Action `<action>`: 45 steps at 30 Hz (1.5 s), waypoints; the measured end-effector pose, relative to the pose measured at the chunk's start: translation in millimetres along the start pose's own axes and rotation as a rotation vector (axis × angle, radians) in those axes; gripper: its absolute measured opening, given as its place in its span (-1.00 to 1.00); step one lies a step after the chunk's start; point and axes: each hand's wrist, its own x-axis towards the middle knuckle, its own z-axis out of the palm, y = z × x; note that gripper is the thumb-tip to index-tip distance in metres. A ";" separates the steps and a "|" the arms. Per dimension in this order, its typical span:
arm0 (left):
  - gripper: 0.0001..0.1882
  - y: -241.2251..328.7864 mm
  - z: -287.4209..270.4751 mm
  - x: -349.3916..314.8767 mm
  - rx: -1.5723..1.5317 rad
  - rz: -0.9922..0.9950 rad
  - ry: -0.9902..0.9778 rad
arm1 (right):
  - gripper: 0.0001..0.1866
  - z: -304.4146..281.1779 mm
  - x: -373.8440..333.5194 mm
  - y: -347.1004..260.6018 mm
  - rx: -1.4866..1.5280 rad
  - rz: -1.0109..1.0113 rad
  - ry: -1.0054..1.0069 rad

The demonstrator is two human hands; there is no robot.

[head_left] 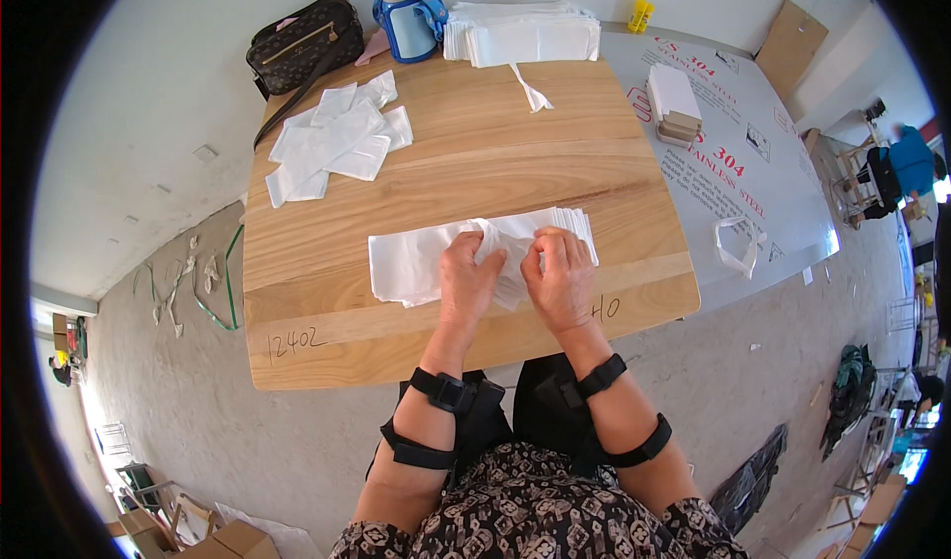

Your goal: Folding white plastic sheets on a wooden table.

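A stack of white, flat bags or sleeves (401,262) lies across the near middle of the wooden table. Over its centre, my left hand (470,274) pinches the bunched-up top piece of thin white material. Close beside it my right hand (558,277) is curled, with its fingertips closed on the same crumpled piece. Between the two hands the material is gathered; whether it is plastic or cloth I cannot tell. Farther left on the table, several loose white pieces (342,143) lie spread over one another.
At the far edge stand a dark patterned handbag (305,44), a blue bottle (408,24) and a taller white stack (530,36). A grey printed sheet-covered surface (728,153) adjoins on the right, bearing white boxes (674,103) and a yellow object (640,14). The wooden table's (495,153) near edge faces me.
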 end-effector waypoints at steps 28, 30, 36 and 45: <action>-0.72 3.9 -0.7 -1.1 0.014 -0.050 -0.031 | -0.90 5.5 3.2 26.1 -0.150 0.139 -0.132; -0.72 4.8 -0.5 -1.4 0.013 -0.042 -0.031 | -0.91 5.8 3.5 27.8 -0.155 0.130 -0.161; -0.72 6.2 -1.0 -1.5 0.026 -0.015 -0.021 | -0.89 3.3 -0.4 25.5 -0.078 0.090 -0.074; -0.73 6.2 -0.2 -1.7 -0.004 -0.011 -0.021 | -0.82 0.1 -0.7 8.4 0.022 -0.024 0.013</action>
